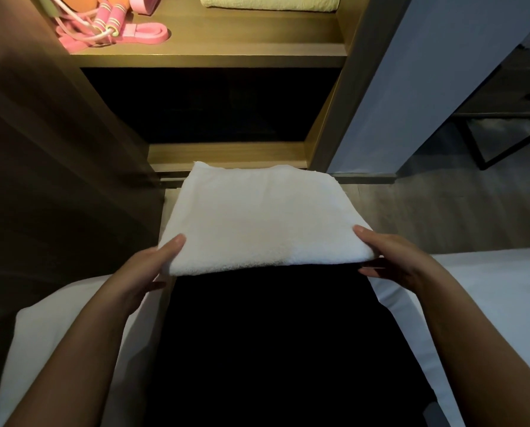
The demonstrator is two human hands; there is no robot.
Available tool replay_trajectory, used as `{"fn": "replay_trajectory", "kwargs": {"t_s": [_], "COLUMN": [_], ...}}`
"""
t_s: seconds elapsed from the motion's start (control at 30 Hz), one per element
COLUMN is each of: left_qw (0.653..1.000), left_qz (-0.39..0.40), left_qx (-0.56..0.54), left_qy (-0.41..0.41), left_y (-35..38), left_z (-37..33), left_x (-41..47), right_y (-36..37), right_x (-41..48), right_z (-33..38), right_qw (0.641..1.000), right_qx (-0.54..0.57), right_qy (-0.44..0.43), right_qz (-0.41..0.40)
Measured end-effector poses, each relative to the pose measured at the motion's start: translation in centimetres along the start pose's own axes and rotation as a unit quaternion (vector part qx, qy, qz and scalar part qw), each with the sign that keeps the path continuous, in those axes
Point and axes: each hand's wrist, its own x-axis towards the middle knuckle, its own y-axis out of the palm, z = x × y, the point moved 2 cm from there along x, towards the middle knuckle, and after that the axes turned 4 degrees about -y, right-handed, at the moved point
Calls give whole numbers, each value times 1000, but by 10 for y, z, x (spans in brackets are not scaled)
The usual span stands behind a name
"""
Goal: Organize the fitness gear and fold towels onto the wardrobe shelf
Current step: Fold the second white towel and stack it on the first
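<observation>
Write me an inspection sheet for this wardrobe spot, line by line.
Surface: lit wooden wardrobe shelf, bare in the middle.
Job's things: folded white towel held before the wardrobe; pale green folded towel on the shelf's right; pink jump rope and pink resistance band on its left.
Clutter: nothing seen.
Hands: left hand and right hand grip the white towel's near corners.
Cables: nothing seen.
Surroundings: white bed, wooden floor, dark lower compartment.

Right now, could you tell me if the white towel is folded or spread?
Folded: the white towel forms a compact rectangle with a thick rounded edge.
</observation>
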Motion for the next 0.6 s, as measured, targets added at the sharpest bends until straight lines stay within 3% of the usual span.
{"fn": "replay_trajectory", "kwargs": {"t_s": [0.17, 0.3, 0.4, 0.6], "left_qw": [996, 1000, 997, 992], "left_qz": [62, -9, -38, -80], "left_qx": [-50, -22, -64, -92], "left_qy": [-32, -21, -17, -19], "left_y": [2, 4, 16, 26], "left_z": [-4, -6, 4, -10], "left_x": [-7, -14, -22, -24], "right_y": [6, 3, 1, 6], "right_x": [-2, -2, -8, -9], "right_z": [-4, -7, -16, -7], "right_qw": [999, 998, 997, 1000], "right_qx": [36, 58, 68, -1], "right_qy": [21, 12, 19, 6], "right_qz": [18, 5, 0, -5]}}
